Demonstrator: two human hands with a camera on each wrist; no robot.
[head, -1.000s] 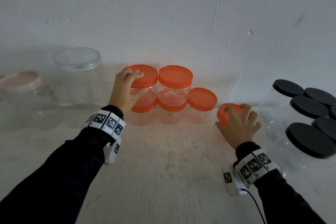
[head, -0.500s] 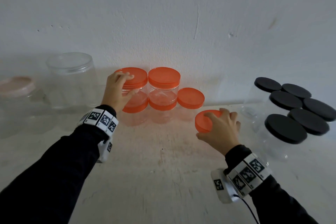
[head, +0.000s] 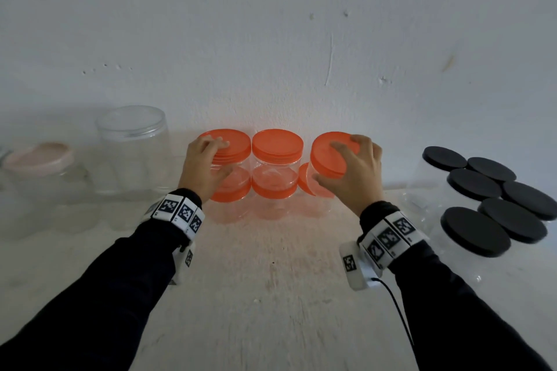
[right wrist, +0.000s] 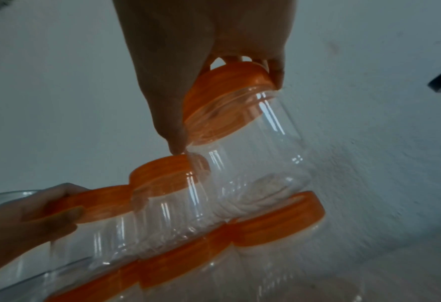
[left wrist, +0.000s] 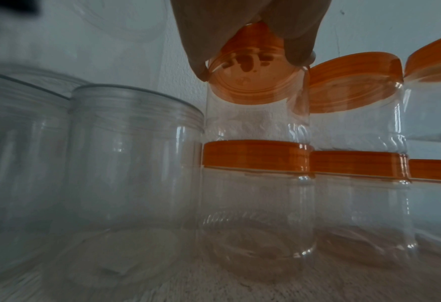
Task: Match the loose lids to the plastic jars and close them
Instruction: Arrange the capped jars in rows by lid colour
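Note:
Clear plastic jars with orange lids stand in a row against the wall, stacked two high at the left and middle point(head: 277, 144). My left hand point(head: 221, 156) grips the orange lid point(left wrist: 253, 61) of the top left jar point(head: 232, 178). My right hand point(head: 331, 163) grips the orange lid point(right wrist: 227, 96) of another clear jar point(right wrist: 253, 163) and holds it tilted. That jar's base hangs just over the single low jar's lid point(right wrist: 279, 218) at the right end of the row. I cannot tell whether the two touch.
Several clear jars with black lids point(head: 476, 232) crowd the right side. At the left stand a tall clear jar point(head: 132, 144) and a jar with a pale pink lid point(head: 39, 156). The white wall point(head: 271, 39) rises right behind the row.
My right hand has lifted its orange-lidded jar off the table and carried it up and left, over the low jar at the row's right end. The left hand stays on its lid.

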